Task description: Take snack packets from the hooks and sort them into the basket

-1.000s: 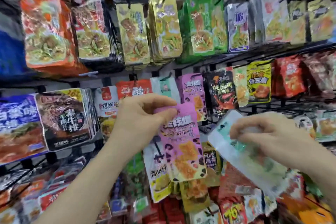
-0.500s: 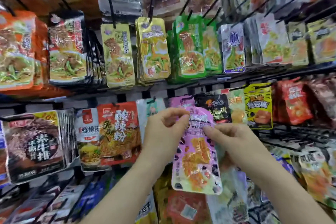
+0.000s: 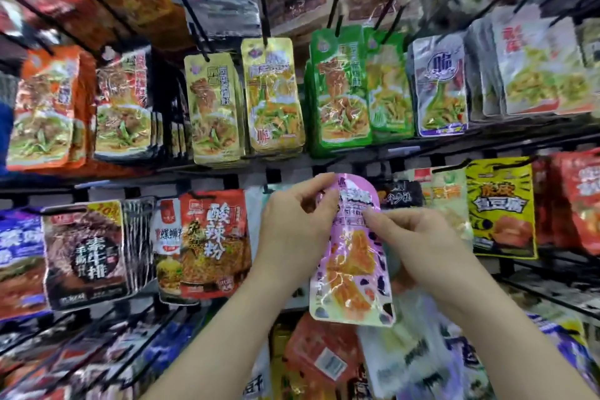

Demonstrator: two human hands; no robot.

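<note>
A pink snack packet (image 3: 352,273) with orange food printed on it hangs upright in front of the middle row of the rack. My left hand (image 3: 292,230) pinches its top left corner between thumb and fingers. My right hand (image 3: 418,243) pinches the packet's upper right edge. A pale, blurred packet (image 3: 402,354) shows just below my right hand; whether that hand also holds it I cannot tell. No basket is in view.
Black wire hooks (image 3: 263,3) jut out from the rack. Yellow packets (image 3: 272,97) and green packets (image 3: 337,91) hang above my hands. A red noodle packet (image 3: 211,237) hangs to the left, a yellow-black packet (image 3: 500,208) to the right, with more rows below.
My right hand moved left from holding the pale packet out at the side and now pinches the pink packet too. Both hands and the pink packet sit higher against the rack.
</note>
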